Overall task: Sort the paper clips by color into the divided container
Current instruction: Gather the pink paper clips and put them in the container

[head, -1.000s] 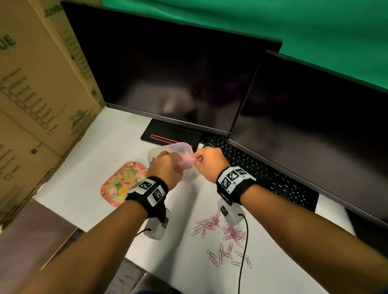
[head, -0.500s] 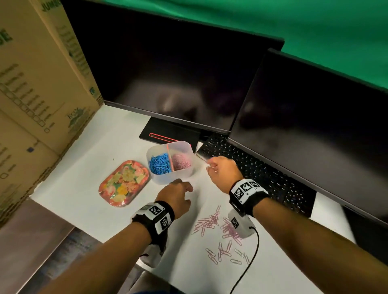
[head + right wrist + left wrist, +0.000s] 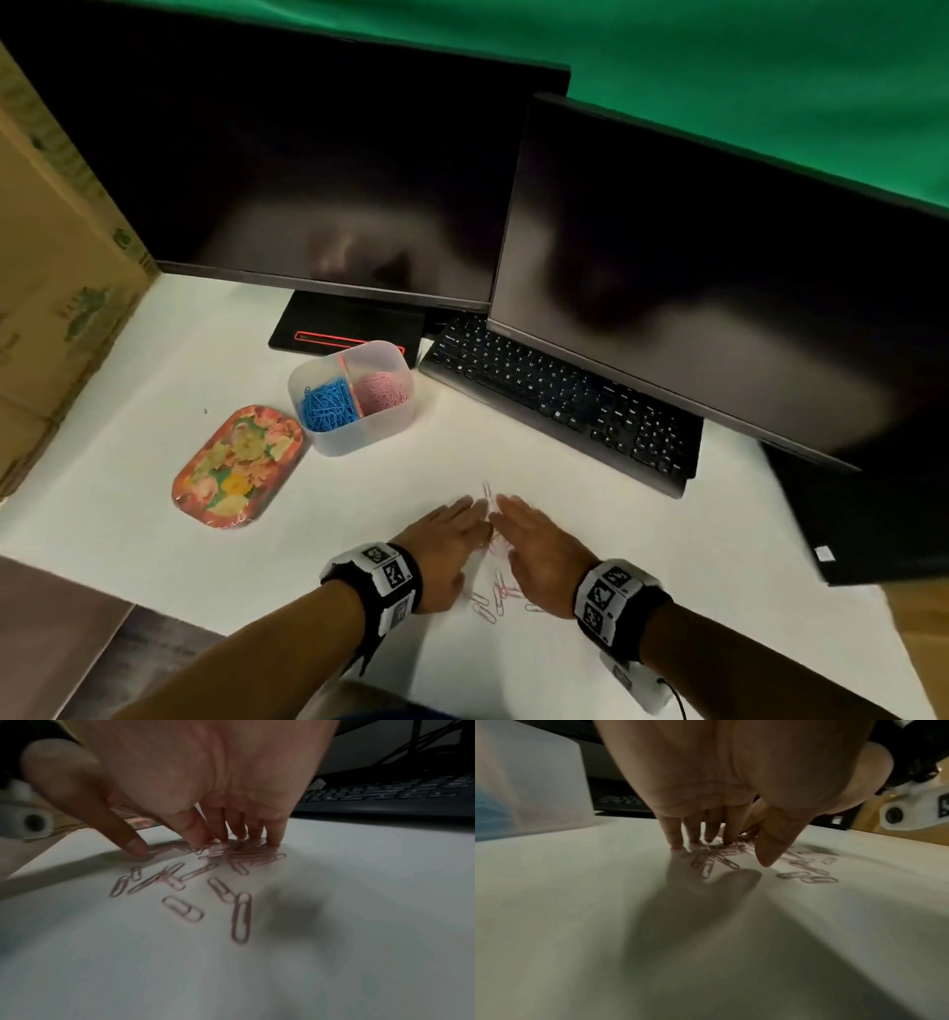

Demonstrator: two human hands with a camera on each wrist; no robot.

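Note:
Loose pink paper clips (image 3: 497, 591) lie on the white table near its front edge, partly hidden under both hands. My left hand (image 3: 448, 529) and right hand (image 3: 534, 534) lie side by side over them, fingers straight, fingertips touching the table and the clips (image 3: 239, 860). In the left wrist view the left hand's fingertips (image 3: 677, 843) press down beside several clips (image 3: 713, 862). The translucent divided container (image 3: 354, 437) stands farther back to the left, with blue clips (image 3: 328, 403) in its left half and pink clips (image 3: 382, 393) in its right half.
A flowered lid or tray (image 3: 239, 467) lies left of the container. A black keyboard (image 3: 560, 401) and two dark monitors (image 3: 719, 267) fill the back and right. Cardboard boxes (image 3: 56, 288) wall the left side. The right wrist camera's cable (image 3: 678, 699) trails off the front edge.
Both hands left the container and came back toward me, down onto the pile of pink clips. The container, held up a second ago, stands on the table.

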